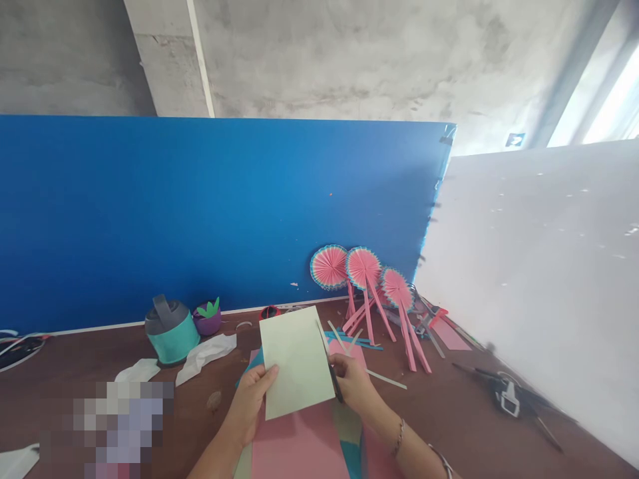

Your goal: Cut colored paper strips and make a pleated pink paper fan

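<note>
My left hand (251, 404) pinches the lower left edge of a pale green paper sheet (294, 359) and holds it up above the table. My right hand (352, 380) grips dark scissors (335, 384) whose blades meet the sheet's right edge, where a thin strip is parting from it. Below the hands lie pink paper sheets (299, 446) and some teal ones. Three pink paper fans (363, 267) on pink sticks lean against the blue board behind.
A teal container with a grey lid (171, 329) and a small purple pot (208, 319) stand at the back left on the brown table (449, 406). White crumpled papers (204, 354), cut strips and a black tool (509, 394) lie around. A white panel (539, 279) closes the right side.
</note>
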